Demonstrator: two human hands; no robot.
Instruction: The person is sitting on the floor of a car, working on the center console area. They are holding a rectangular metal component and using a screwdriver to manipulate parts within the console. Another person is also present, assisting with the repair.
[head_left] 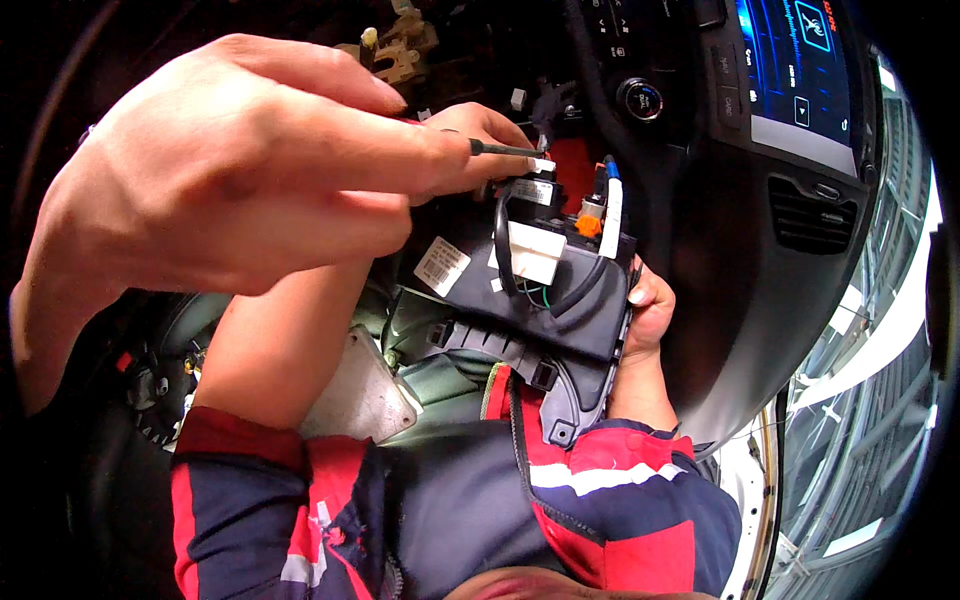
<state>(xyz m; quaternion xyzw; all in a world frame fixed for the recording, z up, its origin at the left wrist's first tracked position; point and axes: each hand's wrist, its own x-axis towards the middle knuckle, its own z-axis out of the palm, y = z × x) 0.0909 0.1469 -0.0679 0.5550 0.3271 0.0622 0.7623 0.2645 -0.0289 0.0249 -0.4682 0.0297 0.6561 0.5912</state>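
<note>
A black plastic housing (590, 310) with wires, plugs and paper labels is tilted up in front of my chest. My right hand (652, 305) is closed on its right edge, thumb on the near face. Bent fingers of my left hand (485, 125) pinch at a small white wire connector (541, 166) on its upper end; their tips are partly hidden. Another person's hand (250, 160) reaches in from the left, close to the camera. It holds a slim dark pick-like tool (505, 149), whose tip meets the connector. A black cable (502, 245) loops over the housing.
The car's dashboard (690, 250) rises to the right, with a round knob (641, 99), a lit screen (800, 70) and an air vent (825, 215). A pale flat panel (360, 395) lies at lower left. Beige plastic fittings (400, 50) show in the dark opening above.
</note>
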